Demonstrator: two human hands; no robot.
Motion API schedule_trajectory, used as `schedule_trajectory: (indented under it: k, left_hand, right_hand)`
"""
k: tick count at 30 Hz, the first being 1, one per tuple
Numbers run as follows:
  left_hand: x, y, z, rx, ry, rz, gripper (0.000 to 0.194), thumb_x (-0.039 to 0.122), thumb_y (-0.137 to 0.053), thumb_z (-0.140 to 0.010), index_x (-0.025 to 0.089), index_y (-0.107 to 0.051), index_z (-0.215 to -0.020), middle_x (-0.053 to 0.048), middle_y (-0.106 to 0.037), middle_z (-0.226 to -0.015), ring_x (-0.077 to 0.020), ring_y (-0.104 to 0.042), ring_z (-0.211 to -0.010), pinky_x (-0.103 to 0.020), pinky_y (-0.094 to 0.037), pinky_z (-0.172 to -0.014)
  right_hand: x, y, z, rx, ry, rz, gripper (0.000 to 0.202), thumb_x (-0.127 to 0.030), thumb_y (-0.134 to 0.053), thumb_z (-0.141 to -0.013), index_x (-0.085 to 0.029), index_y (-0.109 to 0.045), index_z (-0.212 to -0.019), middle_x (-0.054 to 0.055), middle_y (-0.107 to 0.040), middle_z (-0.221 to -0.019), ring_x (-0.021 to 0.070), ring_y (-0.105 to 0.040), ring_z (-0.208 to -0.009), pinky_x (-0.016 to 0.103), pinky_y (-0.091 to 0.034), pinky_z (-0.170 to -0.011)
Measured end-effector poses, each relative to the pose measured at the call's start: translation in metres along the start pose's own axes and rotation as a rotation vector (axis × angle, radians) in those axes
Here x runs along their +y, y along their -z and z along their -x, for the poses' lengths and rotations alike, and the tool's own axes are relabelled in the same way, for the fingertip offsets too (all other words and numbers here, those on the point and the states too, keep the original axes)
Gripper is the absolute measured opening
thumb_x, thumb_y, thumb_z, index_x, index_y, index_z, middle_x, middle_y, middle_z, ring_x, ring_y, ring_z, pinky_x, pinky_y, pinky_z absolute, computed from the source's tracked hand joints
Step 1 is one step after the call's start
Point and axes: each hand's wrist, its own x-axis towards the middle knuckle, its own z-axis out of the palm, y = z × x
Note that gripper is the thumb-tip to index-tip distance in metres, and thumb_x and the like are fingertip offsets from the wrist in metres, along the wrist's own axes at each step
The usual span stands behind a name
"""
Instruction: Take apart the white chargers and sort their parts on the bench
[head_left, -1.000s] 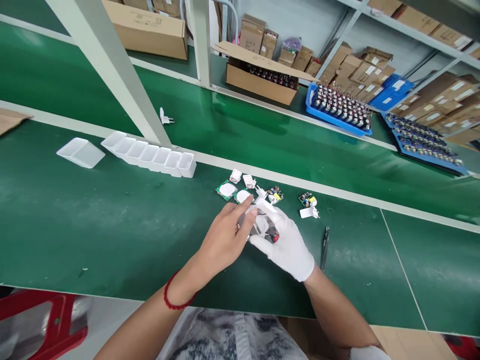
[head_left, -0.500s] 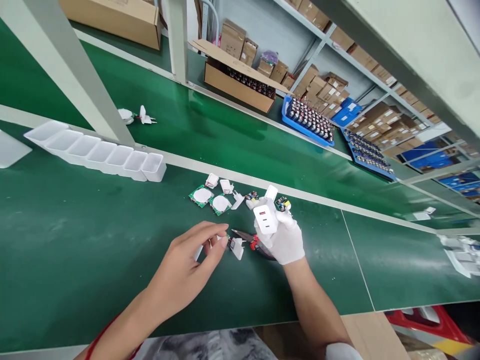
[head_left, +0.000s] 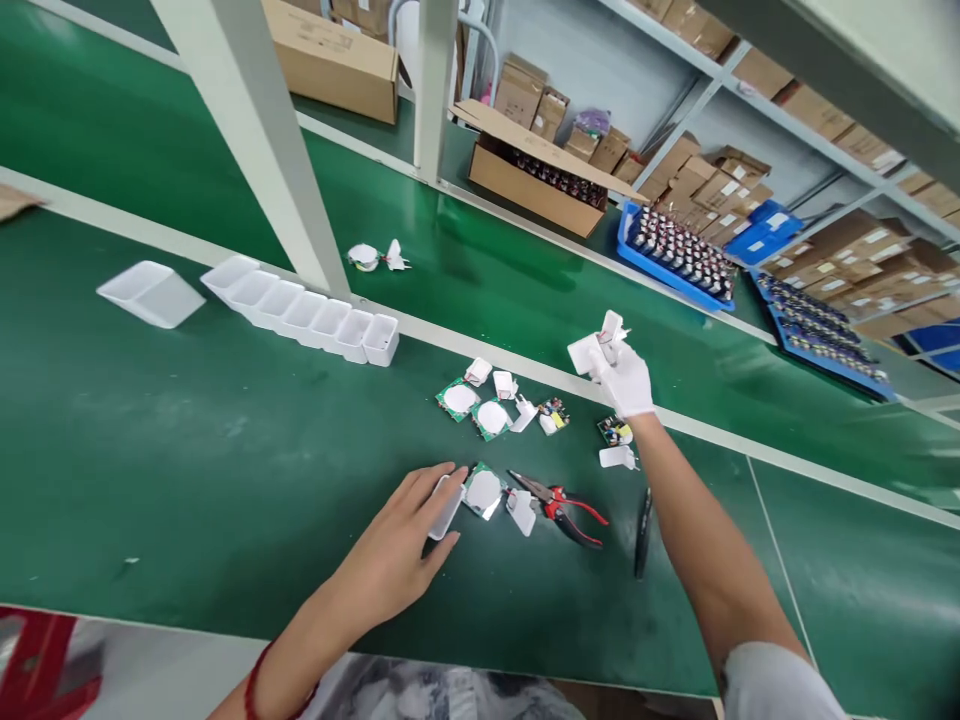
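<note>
My bare left hand is low over the table, fingers stretched and thumb apart, touching a white plastic case. Beside it lies a green circuit board with a white round pad, wired to a white plug piece. Red-handled long-nose pliers rest to the right of these. Farther off, my gloved right hand is closed on a white charger housing, with a smaller white plug part at its fingers. The right fingertips are partly hidden.
Behind lie two round-pad boards, small white plug parts and component boards. A black pen-like tool is near my right forearm. White bins line the left ledge; a slanted post rises there. Blue trays stand beyond.
My right hand has moved forward and right with the white housing, uncovering the pliers and black tool. My left fingers have spread and moved off the circuit board. The view has shifted left.
</note>
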Motion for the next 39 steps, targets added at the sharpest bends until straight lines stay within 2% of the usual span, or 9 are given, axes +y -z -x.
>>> schedule_trajectory:
  k: [4, 9, 12, 14, 18, 20, 24, 29, 39]
  left_hand:
    - [0.000, 0.002, 0.001, 0.015, 0.056, 0.057, 0.063, 0.021, -0.055, -0.091, 0.032, -0.032, -0.149, -0.009, -0.057, -0.138, -0.0278, -0.056, -0.126, -0.044, -0.056, -0.098]
    - [0.001, 0.014, 0.003, -0.076, 0.111, 0.151, 0.072, 0.020, -0.061, -0.086, 0.033, -0.029, -0.150, -0.010, -0.052, -0.143, -0.0309, -0.058, -0.123, -0.046, -0.059, -0.091]
    - [-0.001, 0.016, 0.001, -0.079, 0.113, 0.167, 0.068, 0.017, -0.058, -0.087, 0.030, -0.032, -0.149, -0.011, -0.056, -0.139, -0.0300, -0.057, -0.123, -0.047, -0.055, -0.097]
    - [-0.003, 0.015, -0.002, -0.053, 0.118, 0.166, 0.062, 0.018, -0.060, -0.085, 0.027, -0.040, -0.143, -0.011, -0.059, -0.133, -0.0291, -0.057, -0.123, -0.046, -0.053, -0.100]
    - [-0.001, 0.009, -0.010, -0.012, 0.115, 0.143, 0.047, 0.020, -0.066, -0.081, 0.024, -0.052, -0.125, -0.009, -0.063, -0.122, -0.0282, -0.059, -0.116, -0.044, -0.053, -0.097]
    - [0.002, 0.008, -0.011, 0.000, 0.113, 0.129, 0.043, 0.021, -0.068, -0.079, 0.024, -0.054, -0.120, -0.009, -0.065, -0.119, -0.0281, -0.060, -0.112, -0.044, -0.054, -0.094]
    - [0.006, 0.009, -0.006, 0.002, 0.107, 0.132, 0.045, 0.021, -0.072, -0.076, 0.025, -0.056, -0.118, -0.008, -0.065, -0.117, -0.0277, -0.062, -0.109, -0.043, -0.054, -0.092]
    - [0.002, 0.011, 0.002, -0.055, 0.106, 0.143, 0.059, 0.020, -0.075, -0.074, 0.026, -0.053, -0.128, -0.011, -0.062, -0.128, -0.0305, -0.057, -0.121, -0.048, -0.050, -0.102]
    - [-0.001, 0.016, 0.010, -0.080, 0.185, 0.236, 0.053, 0.018, -0.065, -0.082, 0.028, -0.047, -0.131, -0.012, -0.057, -0.132, -0.0303, -0.058, -0.121, -0.049, -0.051, -0.103]
  right_hand:
    - [0.014, -0.017, -0.050, 0.056, -0.088, 0.206, 0.046, -0.040, -0.055, -0.085, -0.012, -0.065, -0.120, 0.019, -0.072, -0.105, 0.0355, -0.066, -0.103, 0.046, -0.050, -0.091]
    - [0.020, -0.015, -0.059, -0.001, -0.141, 0.371, 0.050, -0.034, -0.058, -0.084, -0.009, -0.061, -0.126, 0.020, -0.070, -0.110, 0.0331, -0.067, -0.102, 0.042, -0.051, -0.088]
    - [0.011, 0.005, -0.044, 0.021, -0.158, 0.477, 0.068, -0.037, -0.064, -0.079, -0.001, -0.051, -0.135, 0.028, -0.064, -0.118, 0.0396, -0.064, -0.106, 0.049, -0.049, -0.089]
    - [-0.002, 0.020, -0.023, 0.014, -0.079, 0.493, 0.067, -0.040, -0.062, -0.081, -0.006, -0.050, -0.138, 0.025, -0.063, -0.121, 0.0374, -0.064, -0.104, 0.048, -0.049, -0.089]
    - [-0.030, 0.038, 0.032, -0.361, 0.259, 0.321, 0.049, -0.040, -0.052, -0.089, -0.021, -0.058, -0.134, 0.008, -0.073, -0.104, 0.0234, -0.069, -0.086, 0.035, -0.053, -0.082]
    - [-0.037, 0.038, 0.053, -0.571, 0.320, 0.292, 0.046, -0.039, -0.049, -0.092, -0.022, -0.060, -0.133, 0.004, -0.075, -0.090, 0.0206, -0.069, -0.074, 0.032, -0.054, -0.074]
    - [-0.033, 0.033, 0.064, -0.645, 0.272, 0.397, 0.045, -0.038, -0.045, -0.094, -0.018, -0.063, -0.130, 0.008, -0.076, -0.088, 0.0201, -0.068, -0.058, 0.033, -0.054, -0.064]
    - [-0.034, 0.016, 0.036, -0.572, 0.346, 0.443, 0.038, -0.030, -0.045, -0.093, -0.017, -0.071, -0.118, 0.011, -0.071, -0.119, 0.0274, -0.070, -0.101, 0.037, -0.053, -0.089]
    - [-0.120, -0.072, -0.030, -0.376, 0.529, 0.458, 0.040, -0.030, -0.041, -0.097, -0.022, -0.063, -0.130, 0.009, -0.067, -0.127, 0.0303, -0.061, -0.114, 0.041, -0.048, -0.095]
